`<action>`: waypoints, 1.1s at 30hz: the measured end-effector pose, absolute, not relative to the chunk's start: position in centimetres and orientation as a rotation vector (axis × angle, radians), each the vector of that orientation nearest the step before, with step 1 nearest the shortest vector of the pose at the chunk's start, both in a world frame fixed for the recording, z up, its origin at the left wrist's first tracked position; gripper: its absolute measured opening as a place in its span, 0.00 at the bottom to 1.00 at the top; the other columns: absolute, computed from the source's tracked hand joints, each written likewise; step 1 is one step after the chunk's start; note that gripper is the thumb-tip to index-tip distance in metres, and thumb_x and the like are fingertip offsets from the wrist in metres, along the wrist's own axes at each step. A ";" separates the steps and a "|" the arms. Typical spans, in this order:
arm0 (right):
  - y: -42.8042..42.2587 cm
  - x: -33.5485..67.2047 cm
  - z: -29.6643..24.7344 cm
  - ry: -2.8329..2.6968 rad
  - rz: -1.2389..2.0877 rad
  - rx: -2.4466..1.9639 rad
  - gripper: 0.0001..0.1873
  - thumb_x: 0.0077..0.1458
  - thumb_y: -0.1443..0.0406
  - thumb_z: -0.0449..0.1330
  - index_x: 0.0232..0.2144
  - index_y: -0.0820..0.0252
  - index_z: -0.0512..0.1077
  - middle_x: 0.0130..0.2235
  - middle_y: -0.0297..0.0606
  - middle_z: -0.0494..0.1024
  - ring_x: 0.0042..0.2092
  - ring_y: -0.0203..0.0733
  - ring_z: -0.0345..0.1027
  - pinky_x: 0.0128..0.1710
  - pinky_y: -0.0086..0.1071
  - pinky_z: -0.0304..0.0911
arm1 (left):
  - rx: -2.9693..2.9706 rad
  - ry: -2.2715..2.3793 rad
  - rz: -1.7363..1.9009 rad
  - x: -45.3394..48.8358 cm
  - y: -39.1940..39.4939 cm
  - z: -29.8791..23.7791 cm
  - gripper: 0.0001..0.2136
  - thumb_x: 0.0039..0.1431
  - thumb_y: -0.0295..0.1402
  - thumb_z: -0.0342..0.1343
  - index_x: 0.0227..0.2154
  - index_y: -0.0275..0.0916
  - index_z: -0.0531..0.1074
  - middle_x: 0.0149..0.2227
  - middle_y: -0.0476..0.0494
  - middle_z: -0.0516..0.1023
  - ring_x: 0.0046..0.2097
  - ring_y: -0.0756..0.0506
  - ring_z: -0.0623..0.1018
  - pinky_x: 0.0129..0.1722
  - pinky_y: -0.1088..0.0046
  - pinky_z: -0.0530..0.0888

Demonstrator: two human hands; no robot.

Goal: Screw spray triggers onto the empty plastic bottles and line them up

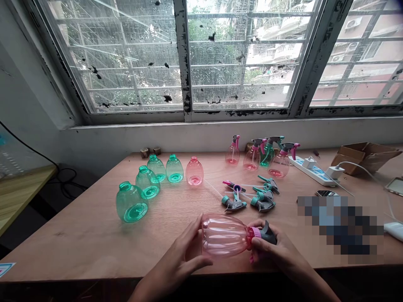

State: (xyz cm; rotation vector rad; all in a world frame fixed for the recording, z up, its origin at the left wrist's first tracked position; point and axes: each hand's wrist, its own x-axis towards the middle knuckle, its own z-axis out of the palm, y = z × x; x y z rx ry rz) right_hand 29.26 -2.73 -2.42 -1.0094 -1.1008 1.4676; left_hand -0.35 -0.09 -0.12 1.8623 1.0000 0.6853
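Sideways, a clear pink ribbed bottle (224, 235) with a grey sprayer (268, 235) is held over the table (78, 247), left hand (184, 251) half-curled around its base, right hand (278, 247) clasping the sprayer; loose sprayers (263, 204) lie just beyond, green bottles (147, 182) standing to the left.

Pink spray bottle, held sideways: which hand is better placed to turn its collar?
Probably the right hand: it grips at the pink collar and gray trigger head, while the left hand cups the pink bottle's base.
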 end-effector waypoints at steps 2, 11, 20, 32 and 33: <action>-2.8 29.2 -2.3 -1.109 1.454 -1.004 0.22 0.50 0.53 0.73 0.38 0.61 0.72 0.22 0.33 0.82 0.24 0.41 0.76 0.27 0.31 0.69 | 1.846 0.957 0.720 -0.1 -0.2 0.0 0.38 0.63 0.40 0.63 0.71 0.52 0.49 0.74 0.47 0.52 0.72 0.35 0.57 0.72 0.53 0.54; -2.7 29.5 -2.7 -1.116 1.499 -0.963 0.22 0.52 0.56 0.73 0.40 0.62 0.70 0.23 0.34 0.83 0.25 0.39 0.77 0.28 0.30 0.70 | 1.847 1.002 0.652 -0.4 -0.1 -0.1 0.44 0.59 0.41 0.66 0.72 0.46 0.46 0.74 0.42 0.50 0.74 0.34 0.51 0.72 0.52 0.49; -2.7 29.4 -2.6 -1.105 1.499 -1.002 0.22 0.50 0.53 0.73 0.38 0.60 0.71 0.23 0.34 0.83 0.24 0.42 0.76 0.27 0.32 0.70 | 1.778 0.871 0.753 0.2 -0.4 0.1 0.40 0.62 0.35 0.63 0.71 0.53 0.47 0.72 0.45 0.57 0.69 0.36 0.64 0.69 0.55 0.61; -2.7 29.3 -2.3 -1.119 1.490 -1.019 0.23 0.50 0.52 0.73 0.38 0.60 0.70 0.23 0.33 0.82 0.24 0.42 0.77 0.28 0.32 0.69 | 1.846 0.910 0.711 -0.5 -0.1 -0.3 0.39 0.62 0.37 0.64 0.70 0.54 0.50 0.74 0.46 0.52 0.72 0.36 0.57 0.71 0.53 0.57; -2.7 29.3 -2.2 -1.126 1.486 -1.019 0.23 0.51 0.52 0.73 0.38 0.60 0.70 0.22 0.33 0.81 0.24 0.42 0.77 0.28 0.31 0.69 | 1.842 0.894 0.727 -0.4 -0.1 -0.4 0.39 0.62 0.36 0.64 0.71 0.55 0.49 0.74 0.46 0.52 0.72 0.36 0.57 0.71 0.53 0.58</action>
